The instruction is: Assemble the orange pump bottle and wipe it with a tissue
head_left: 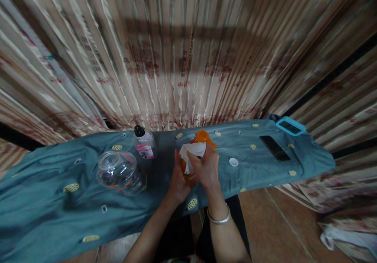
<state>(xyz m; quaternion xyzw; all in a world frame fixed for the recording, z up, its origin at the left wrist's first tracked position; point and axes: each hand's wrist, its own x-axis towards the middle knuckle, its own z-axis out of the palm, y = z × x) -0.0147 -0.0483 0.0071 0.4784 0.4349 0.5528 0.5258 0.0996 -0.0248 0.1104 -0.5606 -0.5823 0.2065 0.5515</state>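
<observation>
We count two clear containers, a wide plastic jar point(120, 172) lying tipped and a small black-capped bottle point(144, 142), plus one orange bottle point(202, 137), one white cap point(233, 161), one dark phone point(275, 148) and one blue-framed slab point(290, 126), all on the counter point(44, 200) under its soft teal cloth. Our left hand point(178, 180) wraps the orange bottle at mid-counter near the front edge, while our right hand point(206, 167) presses a crumpled white tissue point(193, 151) against it, apparently near the neck. Open cloth lies far left.
</observation>
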